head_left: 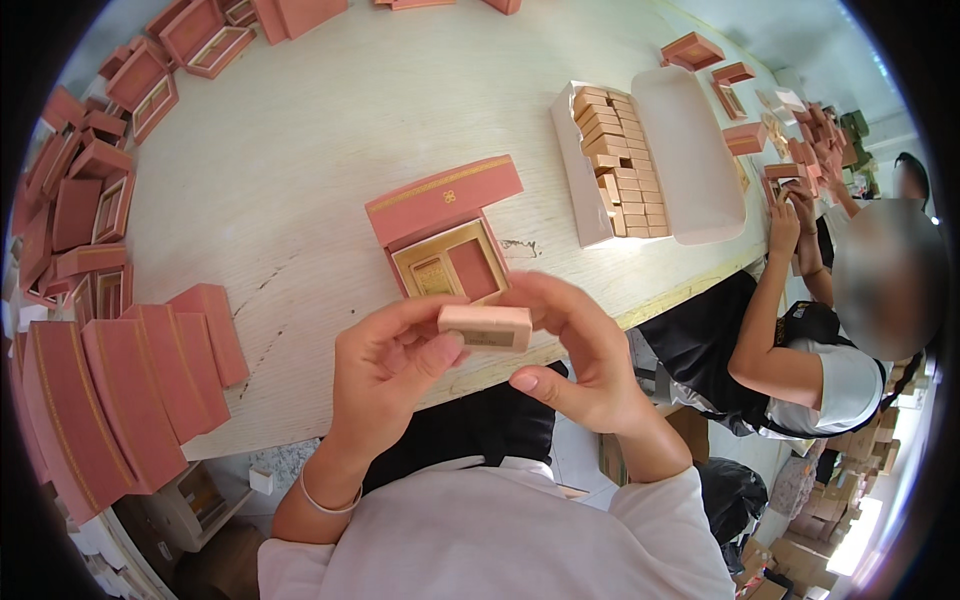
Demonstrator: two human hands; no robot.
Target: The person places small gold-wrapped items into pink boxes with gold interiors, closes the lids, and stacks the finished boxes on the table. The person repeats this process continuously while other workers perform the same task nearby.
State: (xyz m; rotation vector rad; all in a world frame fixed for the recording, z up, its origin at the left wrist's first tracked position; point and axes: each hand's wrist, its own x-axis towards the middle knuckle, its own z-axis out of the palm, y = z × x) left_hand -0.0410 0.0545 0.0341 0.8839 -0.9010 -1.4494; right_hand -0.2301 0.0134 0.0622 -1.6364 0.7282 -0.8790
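A small pale pink carton (500,330) with a dark label on its near side is held up over the table's near edge. My left hand (385,360) pinches its left end, thumb in front and fingers behind. At the carton's right end, my right hand (595,365) curves with its thumb spread away; the fingertips are partly hidden behind the carton. Just beyond my hands lies an open pink gift box (445,200) with a gold-trimmed lid. Its gold insert (402,262) holds a small gold piece (432,278) on the left, beside a pink recess.
A white carton (572,170) full of small tan boxes (625,165) stands at the right, its flap folded outward. Stacked pink boxes (140,390) and several open ones (95,210) line the left side. A co-worker (800,370) works at the right edge.
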